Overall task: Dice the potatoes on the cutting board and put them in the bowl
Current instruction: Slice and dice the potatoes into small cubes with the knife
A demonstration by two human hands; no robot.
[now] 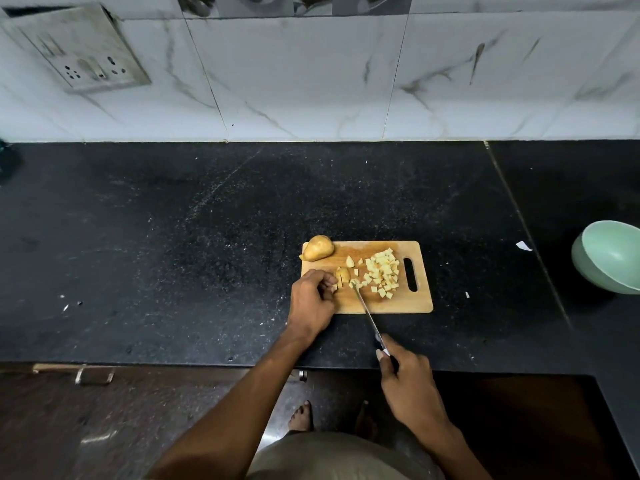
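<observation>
Clearly the left hand (311,301) pins the potato piece (343,276) with curled fingers so the knife (367,313), gripped by the right hand (407,382), can slice beside them. Diced cubes (382,273) pile beyond the blade on the cutting board (398,303), kept clear; the bowl (609,256) waits far right (well apart) on the bench (173,237).

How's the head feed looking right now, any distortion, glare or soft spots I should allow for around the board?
Head view: wide-angle bend curves the wall tiles and the counter edge; the cutting board is evenly lit and sharp; the knife blade shows a thin bright line; the green bowl is cut off at the right edge; corners look soft.
</observation>
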